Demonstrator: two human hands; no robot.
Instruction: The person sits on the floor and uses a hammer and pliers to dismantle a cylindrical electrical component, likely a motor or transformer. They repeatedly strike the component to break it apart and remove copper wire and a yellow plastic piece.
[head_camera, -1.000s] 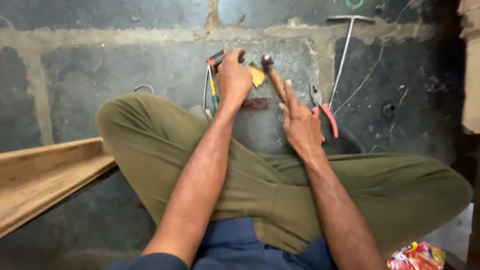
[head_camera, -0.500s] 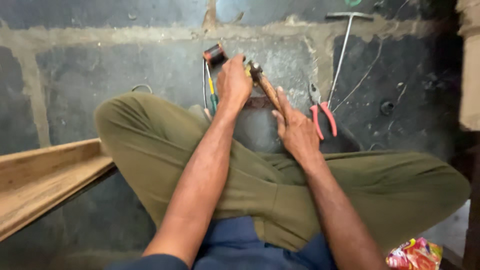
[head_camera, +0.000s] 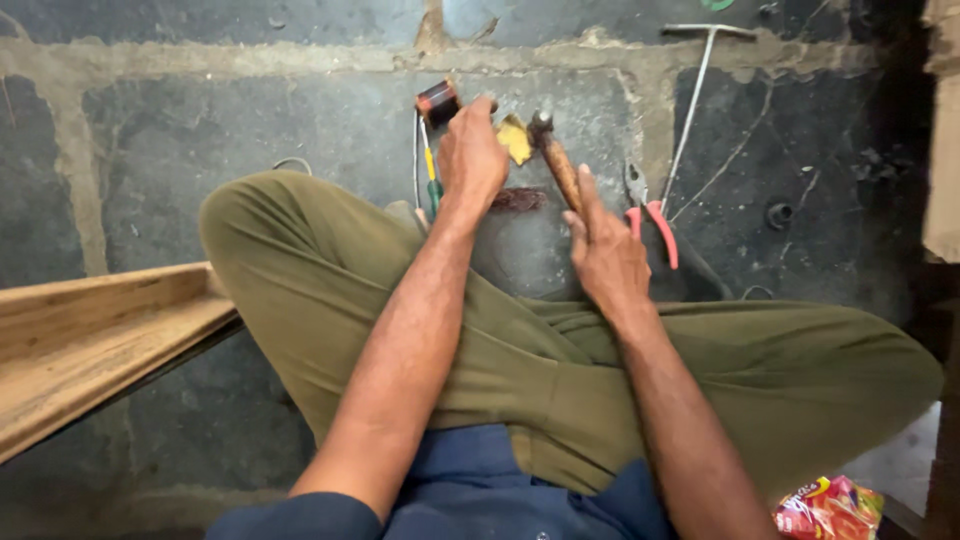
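Hammer (head_camera: 556, 160) handle in right hand (head_camera: 605, 255), head blurred

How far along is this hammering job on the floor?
Done: tools lie laid out, pliers and a screwdriver on the stone floor. In hand: the right hand grips a wooden-handled hammer, raised beside a yellow piece near the left hand. Left: cannot tell; the workpiece is mostly hidden.
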